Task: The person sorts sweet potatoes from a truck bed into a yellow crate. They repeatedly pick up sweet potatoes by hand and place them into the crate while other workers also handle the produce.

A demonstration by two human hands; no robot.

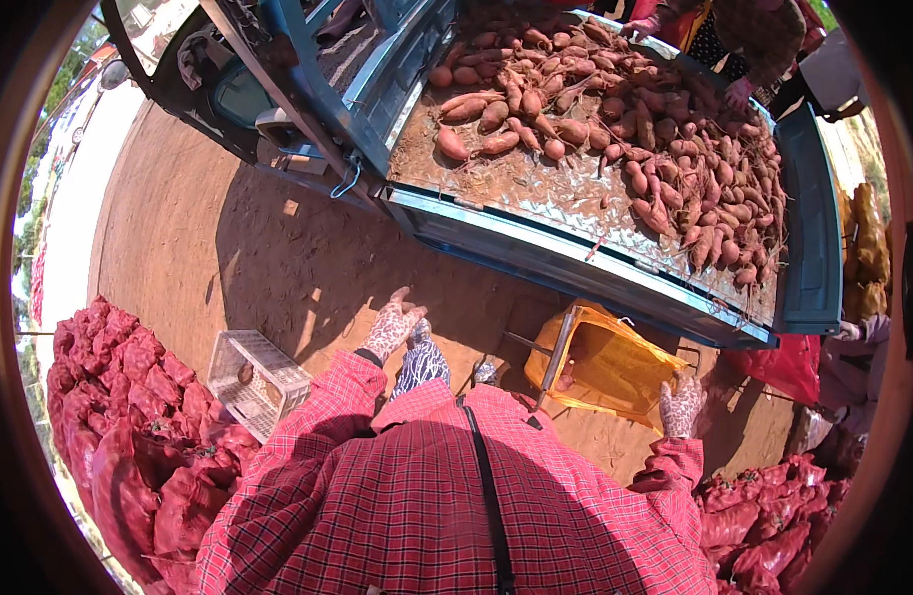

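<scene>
My left hand (pixel 394 324), in a leopard-print glove, reaches forward over the bare ground with its fingers apart and nothing in them. My right hand (pixel 681 407), gloved the same way, is at the near right edge of a yellow mesh bag (pixel 623 357). Whether its fingers grip that edge is unclear. The bag hangs with its mouth spread on a metal stand (pixel 559 349), and a few sweet potatoes (pixel 566 375) show inside. Beyond it, a large heap of reddish sweet potatoes (pixel 679 160) lies on a blue truck bed (pixel 501 197).
A white plastic crate (pixel 259 383) with a few sweet potatoes rests on its side at left. Filled red mesh sacks (pixel 144 439) are piled at left, and more red sacks (pixel 761 513) at lower right. Co-workers' gloved hands (pixel 739 93) touch the far heap; a red bag (pixel 780 368) hangs at right.
</scene>
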